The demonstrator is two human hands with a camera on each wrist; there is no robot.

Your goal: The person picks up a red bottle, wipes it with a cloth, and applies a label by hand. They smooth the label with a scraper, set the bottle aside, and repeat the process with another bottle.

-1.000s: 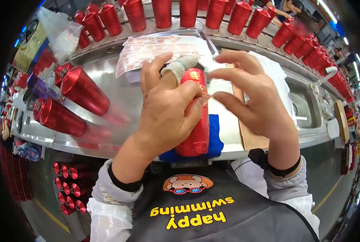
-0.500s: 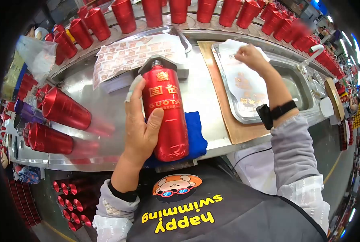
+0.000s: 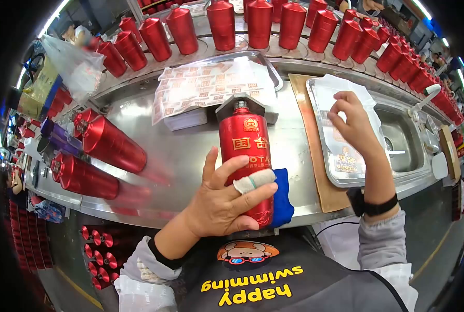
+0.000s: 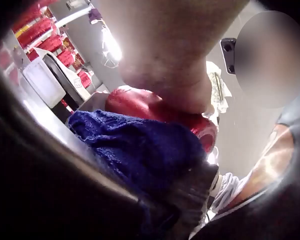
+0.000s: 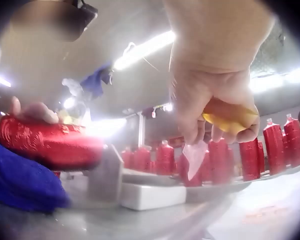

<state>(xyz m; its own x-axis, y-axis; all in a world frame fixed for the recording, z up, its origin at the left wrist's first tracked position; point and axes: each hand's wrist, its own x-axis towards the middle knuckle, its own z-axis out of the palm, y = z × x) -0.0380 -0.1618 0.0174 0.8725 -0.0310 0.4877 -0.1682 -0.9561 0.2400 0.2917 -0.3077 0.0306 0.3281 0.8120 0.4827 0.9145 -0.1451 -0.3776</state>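
Note:
A red bottle with gold lettering [image 3: 245, 136] lies in a dark angled holder [image 3: 266, 110], its lower end by a blue cloth [image 3: 282, 200]. The left hand [image 3: 226, 200] rests across the bottle's lower half with fingers spread, one finger wrapped in a pale covering. Above a metal tray with a clear printed sheet [image 3: 346, 165], the right hand [image 3: 355, 125] hangs with bent fingers. In the right wrist view, the right hand [image 5: 215, 100] pinches a small pale film [image 5: 195, 159], and something yellow [image 5: 231, 118] lies against its fingers. The left wrist view shows the bottle [image 4: 157, 111] partly hidden under the left forearm.
A printed label sheet [image 3: 206, 86] lies behind the holder at left. Two red bottles [image 3: 115, 143] lie on the left. A curved row of red bottles [image 3: 260, 26] stands at the back. A sink [image 3: 401, 138] and faucet [image 3: 429, 93] are at right.
The hands were together over the bottle; the right hand then went right, over the tray. The left hand has shifted from the bottle's left side to across its front.

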